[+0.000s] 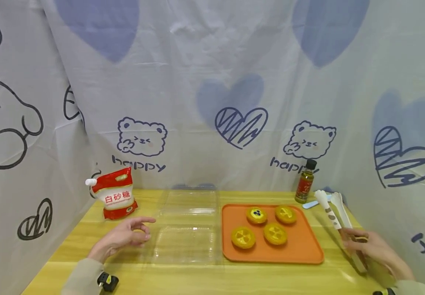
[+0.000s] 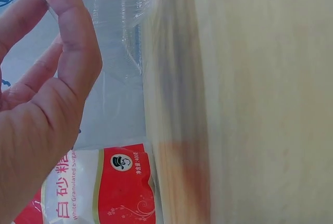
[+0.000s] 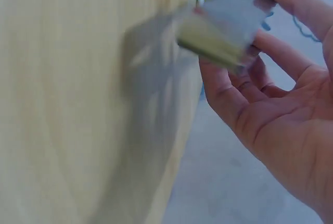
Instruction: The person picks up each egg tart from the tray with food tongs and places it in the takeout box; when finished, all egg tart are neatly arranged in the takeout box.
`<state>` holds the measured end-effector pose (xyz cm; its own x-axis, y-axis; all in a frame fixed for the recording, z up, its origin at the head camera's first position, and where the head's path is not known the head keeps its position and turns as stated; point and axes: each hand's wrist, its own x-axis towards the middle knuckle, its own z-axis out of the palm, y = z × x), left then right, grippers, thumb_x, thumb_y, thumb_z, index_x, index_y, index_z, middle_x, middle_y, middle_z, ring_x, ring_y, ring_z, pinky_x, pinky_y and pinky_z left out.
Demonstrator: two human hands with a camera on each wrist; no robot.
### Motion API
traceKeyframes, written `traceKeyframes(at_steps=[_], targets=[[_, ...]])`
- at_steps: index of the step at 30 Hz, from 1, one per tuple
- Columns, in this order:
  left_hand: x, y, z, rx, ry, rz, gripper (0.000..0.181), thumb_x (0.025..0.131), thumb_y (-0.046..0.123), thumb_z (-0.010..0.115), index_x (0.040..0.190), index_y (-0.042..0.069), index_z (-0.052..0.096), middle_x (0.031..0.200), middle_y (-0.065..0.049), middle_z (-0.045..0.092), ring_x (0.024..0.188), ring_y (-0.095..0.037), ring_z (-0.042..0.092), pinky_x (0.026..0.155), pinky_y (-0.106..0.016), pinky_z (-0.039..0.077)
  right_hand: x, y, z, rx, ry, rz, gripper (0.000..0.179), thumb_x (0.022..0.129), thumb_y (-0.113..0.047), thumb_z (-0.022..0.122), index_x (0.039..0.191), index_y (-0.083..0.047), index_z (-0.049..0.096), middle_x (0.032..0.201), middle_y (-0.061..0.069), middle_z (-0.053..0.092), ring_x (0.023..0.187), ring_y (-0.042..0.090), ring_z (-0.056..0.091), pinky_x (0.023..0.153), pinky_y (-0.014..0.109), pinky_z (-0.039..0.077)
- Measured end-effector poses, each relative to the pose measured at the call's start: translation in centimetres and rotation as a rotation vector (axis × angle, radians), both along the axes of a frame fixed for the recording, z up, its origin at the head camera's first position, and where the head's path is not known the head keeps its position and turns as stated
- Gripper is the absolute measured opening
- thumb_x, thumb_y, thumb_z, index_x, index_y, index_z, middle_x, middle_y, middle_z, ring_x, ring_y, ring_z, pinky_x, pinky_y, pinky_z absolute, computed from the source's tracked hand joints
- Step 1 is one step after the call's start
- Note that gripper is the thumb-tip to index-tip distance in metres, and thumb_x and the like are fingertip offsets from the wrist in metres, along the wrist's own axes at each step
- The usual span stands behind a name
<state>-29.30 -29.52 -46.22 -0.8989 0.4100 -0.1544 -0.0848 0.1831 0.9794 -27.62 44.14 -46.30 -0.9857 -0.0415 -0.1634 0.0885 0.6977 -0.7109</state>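
Note:
My left hand is at the left edge of a clear plastic clamshell box, which lies unfolded with its two halves one behind the other. Index finger and thumb stand apart at that edge, the other fingers loosely bent. In the left wrist view the clear plastic edge shows by the fingertips. At the far right, my right hand grips a pair of tongs by the brown handle, their white tips spread and pointing away from me. The tongs look blurred in the right wrist view.
An orange tray right of the box carries several round yellow tarts, one topped with dark berries. A red-and-white sugar bag stands back left. Back right are a dark-capped bottle and a light-blue utensil. Printed cloth surrounds the table.

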Motion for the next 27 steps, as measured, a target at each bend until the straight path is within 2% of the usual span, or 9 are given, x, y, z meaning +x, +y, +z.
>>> traceKeyframes(at_steps=[4,7,10,13,16,23,27], targets=[[-0.2,0.1,-0.1,0.011,-0.008,0.005,0.068,0.088,0.006,0.07,0.146,-0.005,0.036,0.103,-0.01,0.055,0.084,-0.021,0.062,0.078,-0.037,0.06,0.2,-0.8,0.5,0.062,0.101,0.023,0.068,0.094,-0.037,0.064,0.142,0.007,0.044,0.143,0.036,0.042,0.122,0.05,0.049,0.079,0.025,0.052],[-0.2,0.0,-0.2,0.018,-0.012,-0.002,0.068,0.088,0.006,0.069,0.145,-0.006,0.036,0.103,-0.009,0.055,0.085,-0.021,0.062,0.078,-0.038,0.061,0.3,-1.6,0.7,0.079,0.175,0.031,0.065,0.093,-0.037,0.066,0.139,0.006,0.049,0.142,0.035,0.044,0.123,0.051,0.048,0.079,0.02,0.05],[-0.1,0.0,-0.3,0.023,-0.019,-0.01,0.067,0.088,0.006,0.069,0.145,-0.006,0.035,0.103,-0.009,0.055,0.085,-0.021,0.063,0.077,-0.038,0.061,0.4,-2.4,0.7,0.06,0.228,0.046,0.06,0.092,-0.034,0.068,0.137,0.003,0.053,0.139,0.03,0.051,0.114,0.028,0.058,0.076,0.017,0.049],[0.0,0.0,-0.4,0.027,-0.028,-0.016,0.068,0.088,0.005,0.069,0.146,-0.006,0.034,0.103,-0.009,0.055,0.084,-0.02,0.063,0.075,-0.036,0.061,0.3,-3.1,0.7,0.037,0.249,0.072,0.058,0.093,-0.034,0.067,0.138,-0.001,0.054,0.138,0.026,0.053,0.103,-0.004,0.053,0.076,0.016,0.049],[0.0,0.0,-0.4,0.031,-0.026,-0.018,0.068,0.088,0.003,0.068,0.146,-0.007,0.033,0.102,-0.009,0.056,0.083,-0.02,0.063,0.073,-0.034,0.061,0.1,-3.7,0.8,0.009,0.247,0.072,0.057,0.093,-0.036,0.066,0.139,-0.004,0.054,0.138,0.024,0.053,0.096,-0.014,0.047,0.075,0.018,0.05],[-0.1,0.1,-0.3,0.029,-0.018,-0.007,0.068,0.088,0.003,0.068,0.145,-0.007,0.034,0.101,-0.007,0.055,0.083,-0.019,0.062,0.072,-0.034,0.061,-0.4,-4.6,0.6,-0.119,0.196,0.051,0.062,0.092,-0.039,0.067,0.143,-0.007,0.051,0.14,0.023,0.052,0.084,0.007,0.06,0.06,0.033,0.056],[-0.2,0.2,-0.3,0.027,-0.021,-0.004,0.069,0.087,0.004,0.069,0.145,-0.006,0.035,0.103,-0.008,0.055,0.084,-0.019,0.061,0.073,-0.034,0.061,-0.6,-4.6,0.3,-0.125,0.231,0.066,0.062,0.091,-0.033,0.069,0.142,-0.005,0.049,0.138,0.026,0.054,0.089,-0.003,0.058,0.052,0.034,0.054]])
